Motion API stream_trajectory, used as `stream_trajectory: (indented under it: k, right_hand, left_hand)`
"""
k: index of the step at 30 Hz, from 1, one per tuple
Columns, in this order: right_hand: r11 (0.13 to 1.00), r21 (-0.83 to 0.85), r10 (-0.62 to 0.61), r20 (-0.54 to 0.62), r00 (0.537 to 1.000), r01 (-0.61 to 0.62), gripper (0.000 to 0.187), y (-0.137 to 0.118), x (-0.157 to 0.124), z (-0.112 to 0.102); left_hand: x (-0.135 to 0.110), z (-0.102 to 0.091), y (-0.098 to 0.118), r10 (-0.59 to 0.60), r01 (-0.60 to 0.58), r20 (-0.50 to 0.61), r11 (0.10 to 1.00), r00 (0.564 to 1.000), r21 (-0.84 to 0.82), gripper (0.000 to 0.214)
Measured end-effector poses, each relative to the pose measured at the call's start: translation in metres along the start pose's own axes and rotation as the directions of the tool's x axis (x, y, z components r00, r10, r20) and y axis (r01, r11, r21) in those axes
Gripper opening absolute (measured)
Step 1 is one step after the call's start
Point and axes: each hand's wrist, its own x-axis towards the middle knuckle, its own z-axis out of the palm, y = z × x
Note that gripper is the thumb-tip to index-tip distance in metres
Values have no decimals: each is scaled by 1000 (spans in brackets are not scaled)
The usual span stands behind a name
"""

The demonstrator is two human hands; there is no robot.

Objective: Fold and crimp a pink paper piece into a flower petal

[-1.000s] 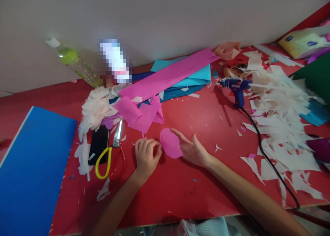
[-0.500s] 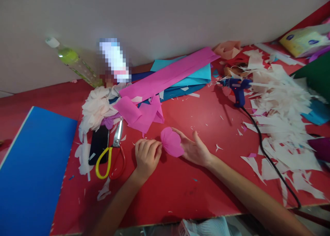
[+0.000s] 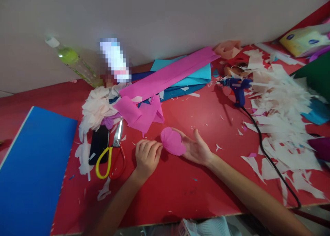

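A pink paper flower (image 3: 172,142) with rounded petals is held above the red table, its gathered base at the left. My left hand (image 3: 148,156) pinches that base between thumb and fingers. Palm up, my right hand (image 3: 197,149) lies open against the petals' right side; its thumb points up and its fingers are partly hidden behind the paper. Left of my left hand lie scissors (image 3: 110,157) with one yellow and one red handle, partly over a black phone (image 3: 97,143). Beyond the flower are pink paper pieces (image 3: 144,117).
A blue glue gun (image 3: 237,88) rests at right, its black cord (image 3: 260,139) running to the table's front edge. White paper scraps (image 3: 281,102) spread beside it. Folded paper strips (image 3: 170,72), a lit screen (image 3: 114,60) and a bottle (image 3: 74,62) stand along the wall. A blue board (image 3: 36,167) lies left.
My right hand has shifted slightly to the right, and the petals reach a little further over its palm. My left hand keeps its pinch, almost unmoved.
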Motion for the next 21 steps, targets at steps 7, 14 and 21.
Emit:
stream_trajectory:
  k: [7,14,21]
  right_hand:
    - [1000,17,19,-6,1000,-19,80,1,0,-1]
    - [999,19,40,-14,999,-40,83,0,0,-2]
    - [999,26,45,16,999,-45,85,-1,0,0]
  left_hand:
    - [2,-1,1,15,-15,5,1000,1000,27,6]
    - [1,1,0,6,-7,42,1000,999,4,6]
    - [0,2,-1,-37,37,78,999,996,-5,6]
